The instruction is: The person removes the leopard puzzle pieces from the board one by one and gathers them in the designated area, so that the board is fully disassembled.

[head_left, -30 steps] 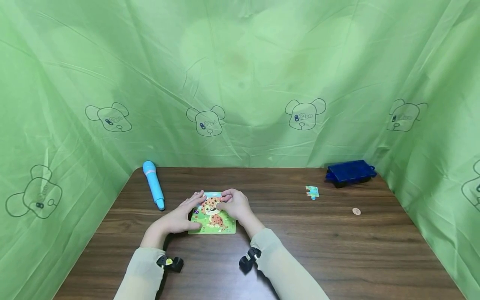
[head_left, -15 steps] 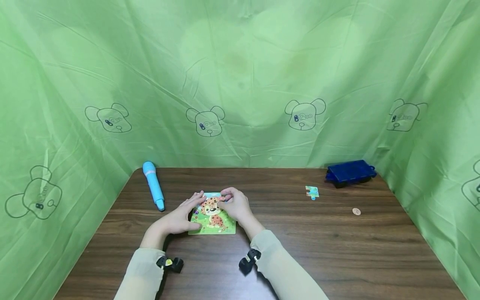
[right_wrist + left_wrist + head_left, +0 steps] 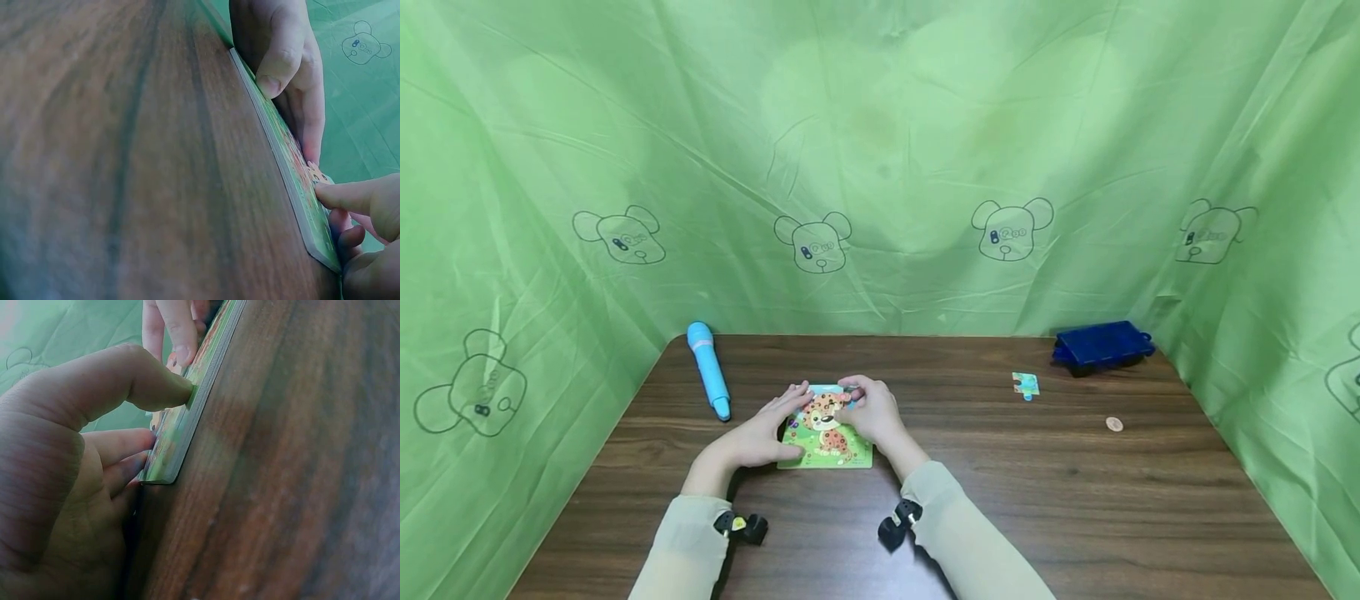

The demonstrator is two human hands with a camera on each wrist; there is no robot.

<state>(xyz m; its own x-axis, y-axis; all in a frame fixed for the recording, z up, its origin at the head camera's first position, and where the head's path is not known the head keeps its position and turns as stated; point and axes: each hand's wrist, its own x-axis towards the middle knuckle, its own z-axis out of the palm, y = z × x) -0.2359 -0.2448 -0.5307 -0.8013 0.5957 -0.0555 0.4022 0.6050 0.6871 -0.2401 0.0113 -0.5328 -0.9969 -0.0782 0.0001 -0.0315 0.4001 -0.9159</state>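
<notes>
A flat picture puzzle (image 3: 842,457) with a spotted cartoon leopard on green and blue lies on the table between both hands. My left hand (image 3: 754,437) rests on its left side, fingers spread; in the left wrist view the thumb (image 3: 169,390) presses the near edge. At the puzzle's upper right, my right hand (image 3: 874,412) pinches a small spotted puzzle piece (image 3: 319,175) between thumb and fingers. That piece stands tilted up from the puzzle surface in the right wrist view. The right fingers hide part of the puzzle's upper right corner.
A light blue toy microphone (image 3: 709,371) lies at the back left. Farther right are a loose puzzle piece (image 3: 1026,384), a small round pale disc (image 3: 1114,424) and a dark blue plastic tray (image 3: 1102,344). A green curtain (image 3: 910,283) hangs behind the wooden table (image 3: 1075,517).
My right thumb and fingers have shifted slightly on the piece at the puzzle's upper right. The left hand and the puzzle stay in place.
</notes>
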